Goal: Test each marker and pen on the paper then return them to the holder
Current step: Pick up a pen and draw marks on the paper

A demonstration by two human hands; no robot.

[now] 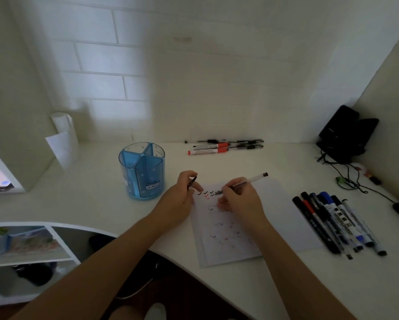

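A white sheet of paper (244, 236) lies on the desk, marked with rows of small black and red ticks. My right hand (240, 199) grips a clear gel pen (251, 180), its tip down on the paper's top row. My left hand (180, 197) rests at the paper's left edge and pinches a dark pen cap (192, 182). The blue see-through holder (142, 169), split into compartments, stands just left of my left hand and looks empty.
Red markers and black pens (224, 146) lie in a row by the back wall. Several black and blue markers (335, 225) lie right of the paper. A black device with cables (346, 135) sits in the right corner. Rolled paper (63, 135) leans at left.
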